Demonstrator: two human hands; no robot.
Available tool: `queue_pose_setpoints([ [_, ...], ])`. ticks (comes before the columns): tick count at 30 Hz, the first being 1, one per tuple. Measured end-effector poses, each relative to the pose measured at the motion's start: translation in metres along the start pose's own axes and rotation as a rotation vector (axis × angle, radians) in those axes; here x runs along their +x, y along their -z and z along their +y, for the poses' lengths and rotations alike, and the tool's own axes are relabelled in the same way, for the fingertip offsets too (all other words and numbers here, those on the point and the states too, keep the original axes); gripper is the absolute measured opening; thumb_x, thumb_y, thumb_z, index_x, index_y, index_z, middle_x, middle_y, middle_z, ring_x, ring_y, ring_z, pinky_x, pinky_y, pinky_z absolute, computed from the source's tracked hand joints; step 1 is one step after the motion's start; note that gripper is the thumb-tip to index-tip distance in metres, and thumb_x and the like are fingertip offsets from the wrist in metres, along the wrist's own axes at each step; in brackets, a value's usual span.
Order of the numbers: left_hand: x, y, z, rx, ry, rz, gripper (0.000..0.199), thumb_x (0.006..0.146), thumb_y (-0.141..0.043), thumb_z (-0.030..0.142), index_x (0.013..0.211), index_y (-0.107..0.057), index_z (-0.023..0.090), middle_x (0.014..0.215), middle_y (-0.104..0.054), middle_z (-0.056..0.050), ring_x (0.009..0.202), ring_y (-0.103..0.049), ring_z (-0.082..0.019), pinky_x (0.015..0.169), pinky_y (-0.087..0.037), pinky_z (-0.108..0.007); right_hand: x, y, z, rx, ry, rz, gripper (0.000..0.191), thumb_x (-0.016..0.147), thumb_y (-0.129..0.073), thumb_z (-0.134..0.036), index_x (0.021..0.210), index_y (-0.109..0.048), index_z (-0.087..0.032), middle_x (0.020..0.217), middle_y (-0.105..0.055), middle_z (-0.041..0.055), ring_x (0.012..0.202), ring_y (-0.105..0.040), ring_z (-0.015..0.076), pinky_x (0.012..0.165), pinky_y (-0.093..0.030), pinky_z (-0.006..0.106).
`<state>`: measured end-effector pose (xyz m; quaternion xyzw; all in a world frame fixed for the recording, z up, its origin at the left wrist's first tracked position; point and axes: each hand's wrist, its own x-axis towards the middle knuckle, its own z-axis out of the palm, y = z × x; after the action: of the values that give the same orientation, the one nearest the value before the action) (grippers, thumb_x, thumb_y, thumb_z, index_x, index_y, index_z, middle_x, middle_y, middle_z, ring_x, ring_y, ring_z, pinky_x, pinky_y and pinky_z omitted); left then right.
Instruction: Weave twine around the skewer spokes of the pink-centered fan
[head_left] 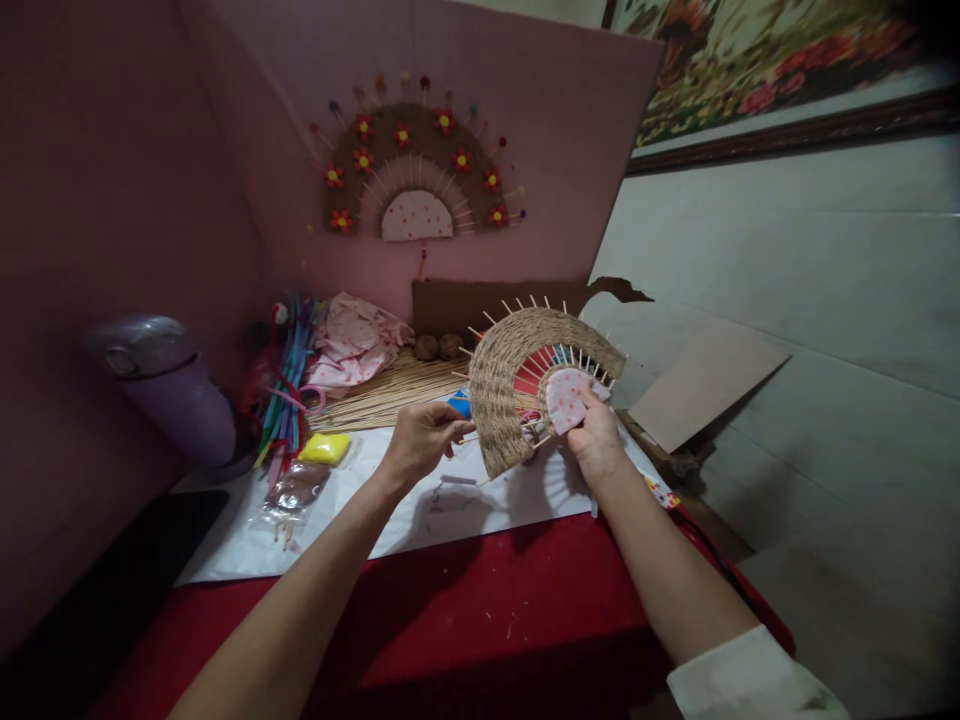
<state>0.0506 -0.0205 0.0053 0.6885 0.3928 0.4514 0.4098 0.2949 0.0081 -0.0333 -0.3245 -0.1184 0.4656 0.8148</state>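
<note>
White sheet (349, 485) below pinched left hand (418, 440)

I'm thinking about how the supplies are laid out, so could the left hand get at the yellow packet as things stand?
Probably yes: the yellow packet lies near the left hand, with nothing standing between them, though the fingers would have to leave the woven fan's edge.

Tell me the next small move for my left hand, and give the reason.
I'd have the left hand gently straighten the nearest of the fan's sticks. Its fingers are right by the woven band's edge, the sticks jut out beyond that band, and the right hand seems to steady the fan by its dotted half-round base.
</note>
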Motion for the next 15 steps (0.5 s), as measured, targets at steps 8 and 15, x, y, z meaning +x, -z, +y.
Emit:
queue_pose_setpoints([
  [8, -0.0009, -0.0021, 0.0058, -0.187, 0.082, 0.002, 0.017, 0.062, -0.068, 0.027, 0.063, -0.061, 0.012, 0.051, -0.061, -0.001, 0.038, -0.054, -0.010, 0.030, -0.036, -0.017, -0.0025, -0.0048, -0.0014, -0.032, -0.106, 0.059, 0.017, 0.089, -0.047, -0.022, 0.087, -0.062, -0.015, 0.072, -0.070, 0.0030, 0.064, -0.066, 0.0135, 0.072, -0.055, 0.033],
  [15, -0.0018, -0.0019, 0.0056, -0.353, 0.122, -0.026, 0.031, 0.058, -0.074, 0.037, 0.066, -0.059, 0.011, 0.053, -0.063, -0.002, 0.041, -0.056, -0.011, 0.031, -0.036, -0.017, -0.0022, -0.0045, -0.0013, -0.018, -0.146, 0.044, 0.020, 0.090, -0.045, -0.021, 0.082, -0.063, -0.015, 0.069, -0.070, 0.0031, 0.061, -0.066, 0.0127, 0.065, -0.055, 0.028],
])
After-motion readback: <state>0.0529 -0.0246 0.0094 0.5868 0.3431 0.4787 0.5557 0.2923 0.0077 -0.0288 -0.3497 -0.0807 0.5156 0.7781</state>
